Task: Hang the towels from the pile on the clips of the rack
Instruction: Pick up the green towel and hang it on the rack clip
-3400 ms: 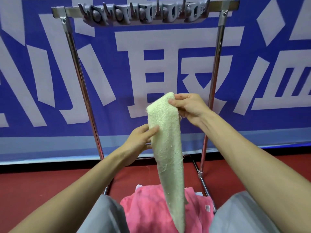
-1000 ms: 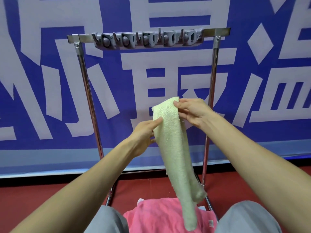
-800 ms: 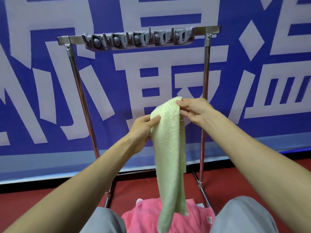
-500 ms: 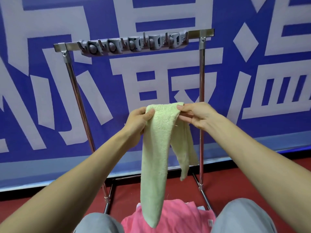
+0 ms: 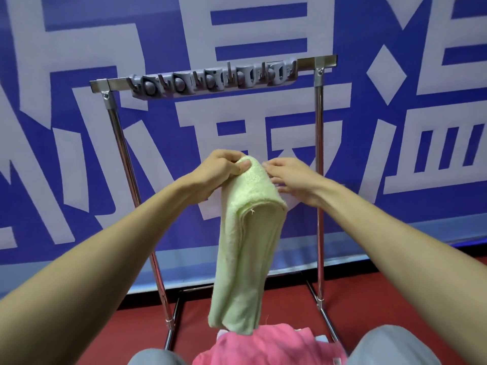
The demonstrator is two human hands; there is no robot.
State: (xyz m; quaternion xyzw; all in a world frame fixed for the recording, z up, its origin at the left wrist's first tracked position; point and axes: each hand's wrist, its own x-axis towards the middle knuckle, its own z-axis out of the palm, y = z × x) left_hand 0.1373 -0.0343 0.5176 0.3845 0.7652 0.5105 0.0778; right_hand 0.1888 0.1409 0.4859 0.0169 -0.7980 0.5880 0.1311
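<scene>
- Rack (image 5: pixel 319 143) is standing upright, clips (image 5: pixel 213 80) lining its top bar.
- Pink pile (image 5: pixel 263 346) below the rack is getting cropped by the frame's bottom edge.
- Green towel (image 5: pixel 247 246) is hanging folded before the rack, under the clips.
- Left hand (image 5: pixel 224 167) is pinching the towel's top.
- Right hand (image 5: pixel 292 177) is touching the fold; its grip is hiding, so I cannot tell.

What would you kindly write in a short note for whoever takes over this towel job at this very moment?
The left hand grips the top of the folded pale green towel, thumb pressed on it.
The right hand has its fingers at the towel's top fold; I cannot tell whether they pinch it.
The towel hangs doubled in the air in front of the rack, below its row of grey clips.
The pink towel lies low, between the knees.
Done: one towel lifted. No clip holds a towel.
Left: clip the green towel, then the pink one.
</scene>
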